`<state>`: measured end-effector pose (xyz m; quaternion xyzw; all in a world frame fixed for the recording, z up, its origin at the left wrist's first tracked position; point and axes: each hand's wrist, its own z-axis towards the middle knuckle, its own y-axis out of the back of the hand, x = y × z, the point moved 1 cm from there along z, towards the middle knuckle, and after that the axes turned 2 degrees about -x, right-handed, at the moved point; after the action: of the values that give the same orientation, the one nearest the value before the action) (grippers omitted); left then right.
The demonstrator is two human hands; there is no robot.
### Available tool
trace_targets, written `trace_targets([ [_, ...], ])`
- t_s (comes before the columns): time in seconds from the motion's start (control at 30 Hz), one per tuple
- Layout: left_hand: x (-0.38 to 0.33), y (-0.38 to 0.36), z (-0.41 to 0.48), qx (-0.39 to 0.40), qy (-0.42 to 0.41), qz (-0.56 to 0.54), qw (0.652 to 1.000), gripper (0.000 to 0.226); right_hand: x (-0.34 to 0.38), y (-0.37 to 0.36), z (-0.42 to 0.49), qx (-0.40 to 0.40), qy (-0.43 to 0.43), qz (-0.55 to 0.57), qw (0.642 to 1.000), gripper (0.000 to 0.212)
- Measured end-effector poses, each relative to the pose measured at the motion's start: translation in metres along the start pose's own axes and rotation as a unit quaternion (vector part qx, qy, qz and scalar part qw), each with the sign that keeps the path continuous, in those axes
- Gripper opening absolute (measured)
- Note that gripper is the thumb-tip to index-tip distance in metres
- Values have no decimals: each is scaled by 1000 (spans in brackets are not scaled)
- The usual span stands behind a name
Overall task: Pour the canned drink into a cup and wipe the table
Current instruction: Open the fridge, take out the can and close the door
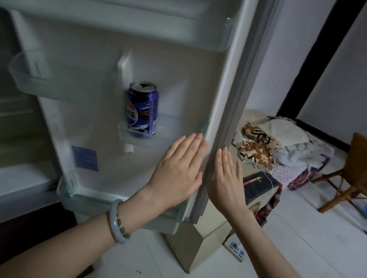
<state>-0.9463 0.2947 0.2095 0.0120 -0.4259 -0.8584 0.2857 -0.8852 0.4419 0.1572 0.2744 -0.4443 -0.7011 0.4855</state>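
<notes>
Across the left and centre of the frame: fridge door, swung open, inner face toward the camera.

- Floor, pale tile, lower right; open standing room.
- Heap of cloths, right of the door's edge, near it.
- Wicker chair, far right, well apart.
- Left hand, centre: flat, fingers straight, holding nothing, against the door's inner face.
- Right hand, just beside it: flat and empty, fingertips at the door's outer edge.
- Door bin, clear plastic, raised front rim.
- Can, blue, upright in that bin, up-left of the left hand, untouched.

Step judged: fetching the drink; no cup or bench in view. Next move calls for a grip round the can's body and a lift over the bin's rim.
</notes>
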Motion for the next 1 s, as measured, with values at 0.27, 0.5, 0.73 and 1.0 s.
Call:
trace_targets([
  [0.27,-6,-30,35,16,40,56,997,64,-38,-26,50,27,62,8,998,71],
  [0.5,-11,-36,34,1,68,77,995,65,-51,-40,51,-9,110,23,994,75],
  [0.73,-10,-34,30,-19,60,74,995,63,-51,-36,46,-32,127,44,990,70],
  [1.0,3,-20,27,-1,40,8,999,61,-44,-4,47,-36,108,66,991,57],
])
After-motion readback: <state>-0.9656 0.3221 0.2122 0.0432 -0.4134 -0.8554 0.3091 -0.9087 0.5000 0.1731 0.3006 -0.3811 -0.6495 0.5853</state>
